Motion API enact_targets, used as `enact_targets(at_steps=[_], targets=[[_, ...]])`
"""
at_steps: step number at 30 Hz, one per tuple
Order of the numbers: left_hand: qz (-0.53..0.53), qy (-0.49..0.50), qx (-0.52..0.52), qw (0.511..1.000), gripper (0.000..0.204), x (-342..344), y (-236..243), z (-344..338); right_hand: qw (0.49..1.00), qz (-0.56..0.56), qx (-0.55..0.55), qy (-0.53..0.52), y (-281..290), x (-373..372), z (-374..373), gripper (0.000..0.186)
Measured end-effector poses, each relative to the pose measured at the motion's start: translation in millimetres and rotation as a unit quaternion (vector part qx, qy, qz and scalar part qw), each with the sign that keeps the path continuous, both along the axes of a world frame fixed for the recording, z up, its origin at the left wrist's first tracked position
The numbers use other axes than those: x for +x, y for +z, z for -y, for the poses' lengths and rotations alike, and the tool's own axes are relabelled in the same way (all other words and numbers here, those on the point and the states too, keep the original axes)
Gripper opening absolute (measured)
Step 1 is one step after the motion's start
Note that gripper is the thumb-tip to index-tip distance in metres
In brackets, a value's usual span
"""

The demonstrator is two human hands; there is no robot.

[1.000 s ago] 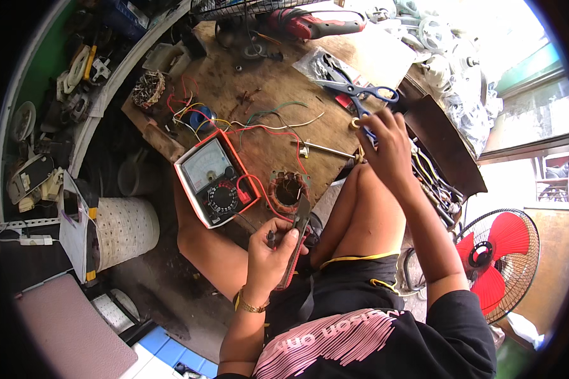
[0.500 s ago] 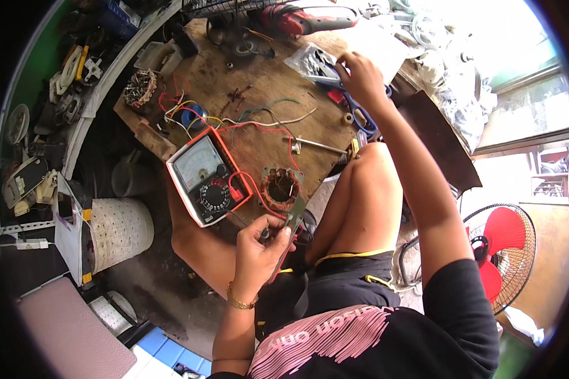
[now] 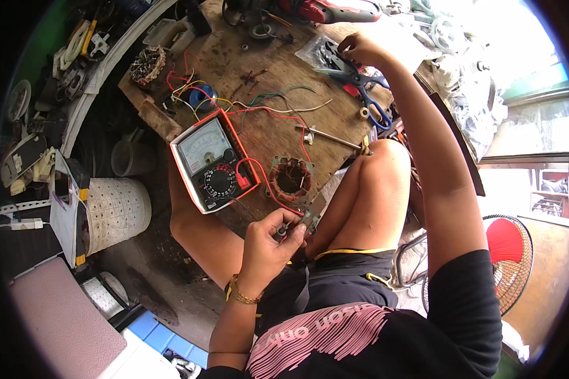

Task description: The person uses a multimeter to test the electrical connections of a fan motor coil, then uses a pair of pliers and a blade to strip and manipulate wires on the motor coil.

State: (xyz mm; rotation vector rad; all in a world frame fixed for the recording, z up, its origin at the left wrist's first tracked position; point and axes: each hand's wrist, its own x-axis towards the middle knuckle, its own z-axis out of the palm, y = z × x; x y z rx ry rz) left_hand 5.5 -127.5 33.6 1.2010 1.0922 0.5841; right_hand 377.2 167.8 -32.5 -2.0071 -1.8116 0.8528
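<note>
My left hand (image 3: 275,246) is closed around a small flat grey-green piece (image 3: 310,220) and what look like the test probes of the multimeter. A red lead and a dark lead run to it from the orange-cased analog multimeter (image 3: 203,146) on the workbench. Just ahead of this hand lies a motor stator (image 3: 275,184), a ring with copper windings. My right hand (image 3: 365,50) reaches to the far right, fingers pinched beside a clear plastic bag (image 3: 310,53) with dark items. Whatever is between its fingertips is hidden. Close by lie scissors with blue handles (image 3: 378,114).
On the wooden workbench (image 3: 259,148) are a blue wire spool (image 3: 202,98), loose coloured wires, a metal rod (image 3: 335,137) and a wound coil (image 3: 148,65). A red power tool (image 3: 335,11) lies at the back. A caged red fan (image 3: 509,259) stands at the right.
My left hand has shifted slightly right and turned the flat piece. My right hand has moved slightly up, bending at the wrist. The view has shifted a little, and more of the scissors shows.
</note>
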Motion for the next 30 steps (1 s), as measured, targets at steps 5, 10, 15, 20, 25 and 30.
enact_targets(at_steps=[5, 10, 15, 20, 25, 30], targets=[[0.001, -0.002, 0.008, 1.000, 0.015, 2, 2, 1, 0.991, 0.067, 0.101, 0.065, -6, 3, 4, 0.031], [-0.002, -0.004, 0.026, 1.000, 0.016, 0, 2, 3, 0.974, 0.159, 0.155, 0.047, -11, -6, 10, 0.029], [-0.019, 0.003, 0.024, 1.000, 0.016, -5, 1, 6, 0.913, 0.056, 0.371, -0.162, -3, -21, 22, 0.028], [-0.017, 0.003, 0.029, 0.999, 0.016, -5, -1, 8, 0.844, -0.019, 0.477, -0.244, 14, -8, 46, 0.030], [-0.020, 0.001, 0.038, 0.999, 0.016, 0, -4, 6, 0.953, 0.103, 0.257, -0.122, 1, -2, 49, 0.027], [-0.028, -0.002, 0.046, 0.999, 0.015, 3, 0, 7, 0.962, 0.152, 0.217, -0.061, -14, -10, 46, 0.034]])
